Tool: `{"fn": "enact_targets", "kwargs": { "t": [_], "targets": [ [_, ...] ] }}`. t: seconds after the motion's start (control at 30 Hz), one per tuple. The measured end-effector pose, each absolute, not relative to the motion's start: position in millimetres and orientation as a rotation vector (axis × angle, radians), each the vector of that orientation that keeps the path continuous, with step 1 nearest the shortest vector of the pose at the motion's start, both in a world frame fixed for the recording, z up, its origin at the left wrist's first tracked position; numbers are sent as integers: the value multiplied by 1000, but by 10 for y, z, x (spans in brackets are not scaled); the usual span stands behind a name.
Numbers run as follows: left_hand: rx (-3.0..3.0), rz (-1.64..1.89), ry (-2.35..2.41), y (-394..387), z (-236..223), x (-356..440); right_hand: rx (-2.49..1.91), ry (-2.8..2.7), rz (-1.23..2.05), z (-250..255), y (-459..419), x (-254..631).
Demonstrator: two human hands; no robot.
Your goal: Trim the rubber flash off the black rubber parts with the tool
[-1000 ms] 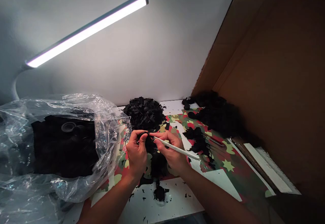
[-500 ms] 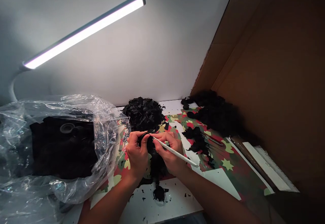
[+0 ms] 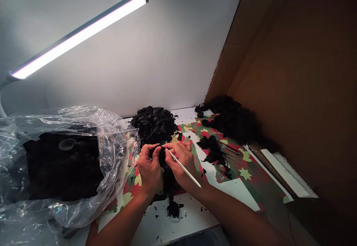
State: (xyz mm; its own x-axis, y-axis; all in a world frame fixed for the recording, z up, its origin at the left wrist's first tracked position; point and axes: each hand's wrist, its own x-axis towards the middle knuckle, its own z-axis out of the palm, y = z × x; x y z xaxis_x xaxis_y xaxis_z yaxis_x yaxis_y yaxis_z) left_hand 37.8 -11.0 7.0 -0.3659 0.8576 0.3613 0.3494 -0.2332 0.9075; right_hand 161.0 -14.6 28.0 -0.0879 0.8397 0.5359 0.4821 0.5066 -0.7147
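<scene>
Pinched between the fingers and thumb of my left hand [image 3: 150,166] is a small black piece [image 3: 154,151], mostly hidden, too dark to name. My right hand [image 3: 181,164] grips a slim white stick-like tool [image 3: 185,171], its thin end meeting the black piece. Both hands touch or nearly touch at the fingertips, above a patterned green, red and yellow sheet. Beneath them lies more black material [image 3: 169,179]. Closer to me stands a small clear round dish [image 3: 174,211] with black bits in it.
A heap of black scraps [image 3: 153,123] lies behind my hands. To the left is a clear plastic bag [image 3: 118,164] around black material. Black clumps [image 3: 214,151], tweezers-like metal tools [image 3: 230,148] and a dark pile [image 3: 234,123] are at right, beside a cardboard wall [image 3: 292,71]. A lamp [image 3: 80,34] shines above.
The view has shifted slightly, so most things appear further left. The white tool has turned steeper in my right hand, its rear end swinging toward me. The left hand keeps its pinch.
</scene>
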Motion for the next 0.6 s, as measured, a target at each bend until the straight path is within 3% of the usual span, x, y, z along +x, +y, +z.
{"fn": "enact_targets", "kwargs": {
  "t": [0.27,0.6],
  "targets": [
    [1309,1683,1375,-171,181,425,-1272,-1715,462,192,68,1760],
    [1400,1498,1296,42,65,205,-936,-1233,1374,92,145,1767]
  ]
}}
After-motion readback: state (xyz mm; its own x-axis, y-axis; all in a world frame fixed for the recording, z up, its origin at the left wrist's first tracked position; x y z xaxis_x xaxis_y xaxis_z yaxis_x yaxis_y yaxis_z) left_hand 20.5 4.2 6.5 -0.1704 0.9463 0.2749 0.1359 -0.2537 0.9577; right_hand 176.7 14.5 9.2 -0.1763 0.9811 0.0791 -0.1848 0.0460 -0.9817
